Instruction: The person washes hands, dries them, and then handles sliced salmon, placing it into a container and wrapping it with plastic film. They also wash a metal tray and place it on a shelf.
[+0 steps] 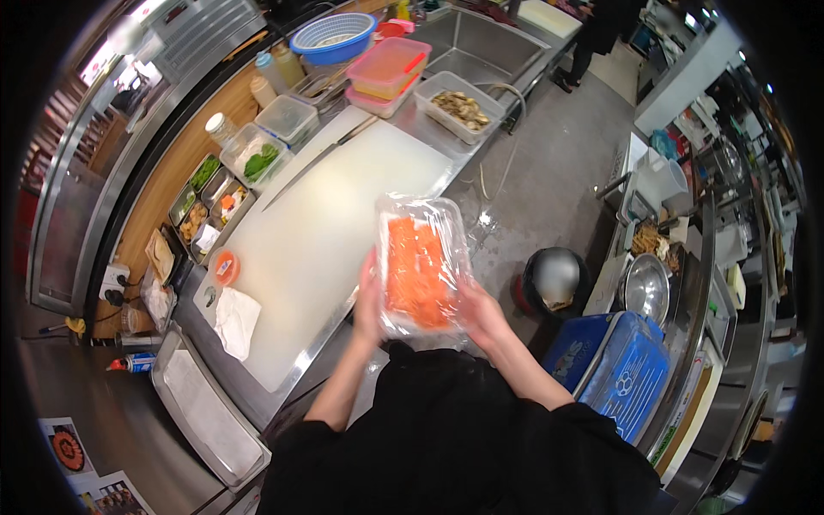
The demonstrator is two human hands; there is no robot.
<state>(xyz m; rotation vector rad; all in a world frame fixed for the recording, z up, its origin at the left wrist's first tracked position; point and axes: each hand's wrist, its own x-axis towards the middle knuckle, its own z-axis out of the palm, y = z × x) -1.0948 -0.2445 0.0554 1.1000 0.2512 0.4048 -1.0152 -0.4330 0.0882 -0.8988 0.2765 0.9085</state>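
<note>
Between my two hands is a clear plastic-covered tray of orange fish fillet (418,273), held in front of my body. My left hand (369,299) grips its left side and my right hand (477,309) its right side; both are slightly blurred. Behind the tray lies a large white cutting board (309,238) on a steel counter. On the board's far part rests a long knife (309,168) with a dark blade. A crumpled white cloth or paper (237,322) and a small round tub with orange contents (226,268) lie at the board's left end.
Beyond the board stand a container of mushroom-like pieces (460,111), stacked pink-lidded boxes (389,67), a blue colander (333,37) and a sink (476,42). Garnish containers (212,203) line the board's far edge. A blue cooler box (608,367) and a bin (553,283) stand right; a person (595,35) stands farther off.
</note>
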